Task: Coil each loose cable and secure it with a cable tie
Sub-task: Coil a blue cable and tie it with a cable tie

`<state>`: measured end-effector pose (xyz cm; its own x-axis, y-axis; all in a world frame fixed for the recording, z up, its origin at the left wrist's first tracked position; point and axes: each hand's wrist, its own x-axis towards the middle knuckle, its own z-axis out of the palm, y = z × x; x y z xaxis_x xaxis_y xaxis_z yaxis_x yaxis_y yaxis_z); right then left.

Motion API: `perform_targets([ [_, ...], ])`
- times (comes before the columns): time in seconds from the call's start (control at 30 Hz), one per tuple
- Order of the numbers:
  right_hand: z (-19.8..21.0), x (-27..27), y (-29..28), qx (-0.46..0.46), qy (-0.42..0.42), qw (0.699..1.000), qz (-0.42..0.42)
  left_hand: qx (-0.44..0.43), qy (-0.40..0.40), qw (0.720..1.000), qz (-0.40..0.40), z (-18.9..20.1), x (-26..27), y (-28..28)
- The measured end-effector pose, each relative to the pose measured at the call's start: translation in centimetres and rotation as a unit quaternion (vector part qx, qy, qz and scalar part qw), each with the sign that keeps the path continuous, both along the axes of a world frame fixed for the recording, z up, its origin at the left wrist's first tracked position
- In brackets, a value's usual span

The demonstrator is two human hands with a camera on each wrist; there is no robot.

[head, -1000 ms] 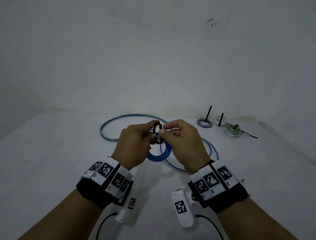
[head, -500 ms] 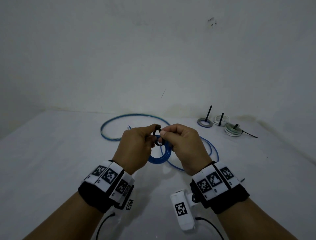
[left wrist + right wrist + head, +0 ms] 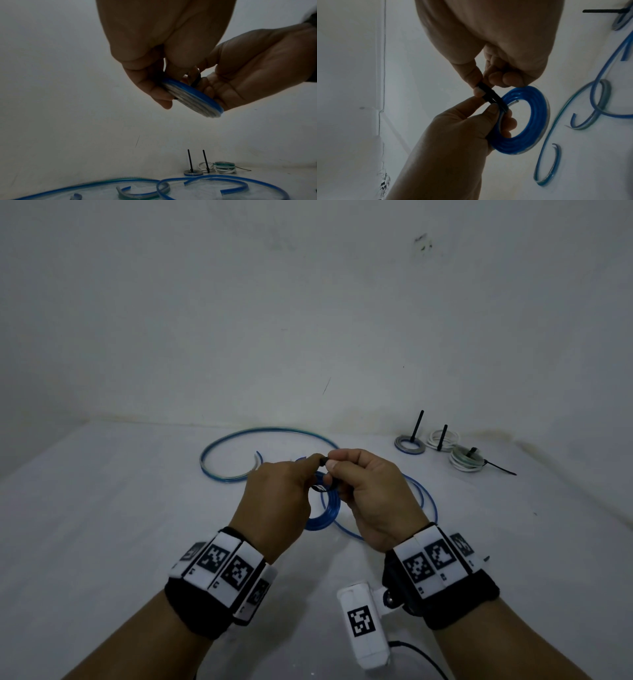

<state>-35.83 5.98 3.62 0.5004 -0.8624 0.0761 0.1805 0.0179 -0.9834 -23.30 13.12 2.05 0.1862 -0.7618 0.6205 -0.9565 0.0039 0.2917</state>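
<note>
A blue cable wound into a small coil (image 3: 325,513) hangs above the white table, between my two hands. My left hand (image 3: 313,474) grips the coil (image 3: 530,121), with fingers through its hole and the thumb on top. A black cable tie (image 3: 488,94) wraps round the coil's edge by that thumb. My right hand (image 3: 334,470) pinches the free end of the tie (image 3: 322,462) between thumb and forefinger. In the left wrist view the coil (image 3: 192,98) tilts down to the right, and the black tie (image 3: 195,81) shows just above it.
Loose blue cables lie on the table (image 3: 102,525): a big loop (image 3: 239,440) at the back and another (image 3: 426,501) under my right hand. Three tied coils (image 3: 409,445) (image 3: 442,440) (image 3: 466,462) sit at the back right. A white wall stands close behind.
The black tie's loop between my hands has shrunk, and my thumbs have come closer together. The coil stays in my left hand.
</note>
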Motion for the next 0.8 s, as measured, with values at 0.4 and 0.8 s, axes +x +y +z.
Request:
perform_targets([
  [0.4, 0.3, -0.4, 0.2, -0.130, 0.123, 0.984, -0.006, 0.034, -0.076, 0.997, 0.009, 0.5, 0.0, 0.2],
  [0.8, 0.9, -0.8, -1.7, 0.034, 0.060, 0.997, 0.026, 0.114, -0.048, 0.992, -0.020, 0.1, -0.6, 0.9],
])
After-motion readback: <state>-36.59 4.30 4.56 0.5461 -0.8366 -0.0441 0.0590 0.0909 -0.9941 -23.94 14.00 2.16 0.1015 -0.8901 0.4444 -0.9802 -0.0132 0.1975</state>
